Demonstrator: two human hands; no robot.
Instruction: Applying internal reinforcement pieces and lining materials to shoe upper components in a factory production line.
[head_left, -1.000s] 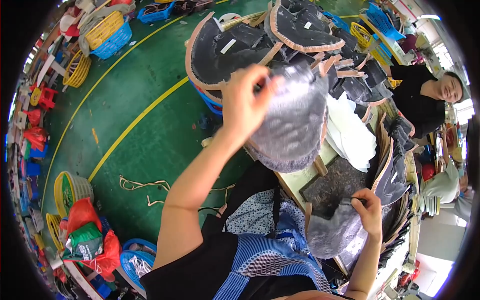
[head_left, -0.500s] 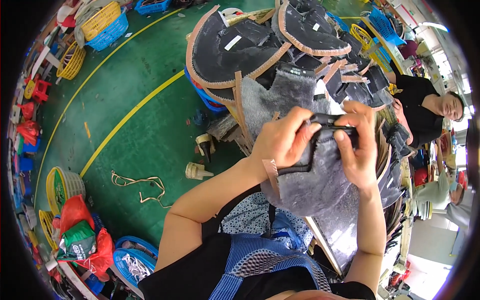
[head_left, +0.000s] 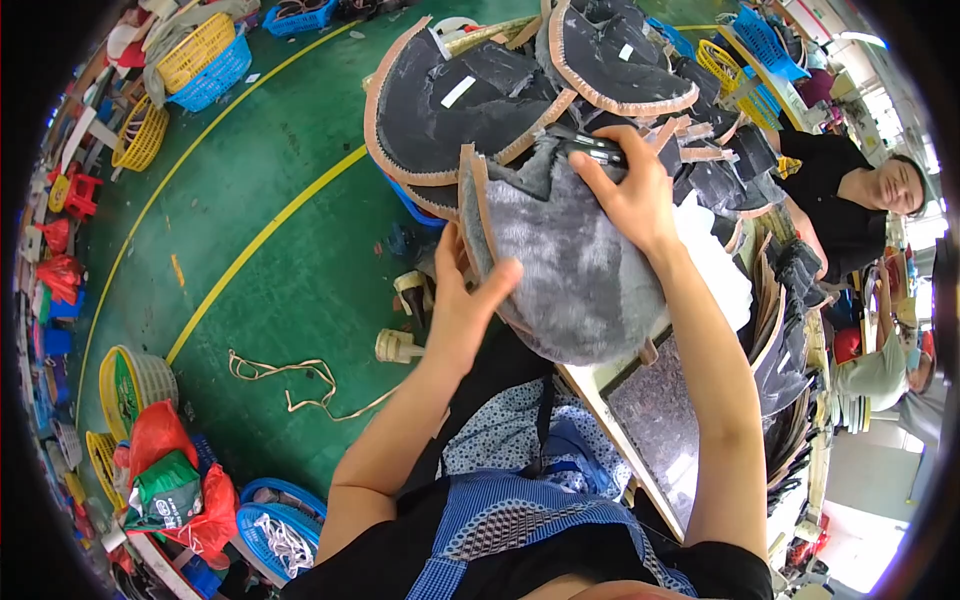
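Observation:
A grey plush-lined piece (head_left: 580, 280), like a shoe upper with tan notched edging, is held up over the work surface. My left hand (head_left: 465, 305) grips its left edge, thumb on the plush and fingers behind. At its upper edge, beside a black strip with pale print, my right hand (head_left: 630, 190) is closed with thumb and fingers on it. Just beyond lies a heap of similar dark pieces (head_left: 455, 110), black side up, with tan edging and small white labels. White sheet material (head_left: 715, 265) shows under my right forearm.
A speckled stone slab (head_left: 650, 400) lies on the bench near me. More dark pieces (head_left: 780, 370) are stacked along the right. Someone in black (head_left: 840, 200) is at the far right. On the green floor at left are a cord (head_left: 310, 375), a blue basket (head_left: 275, 535) and red bags (head_left: 160, 440).
The plush piece was folded between both hands and now hangs spread out. My left hand moved left and down to its side edge; my right hand moved up and left.

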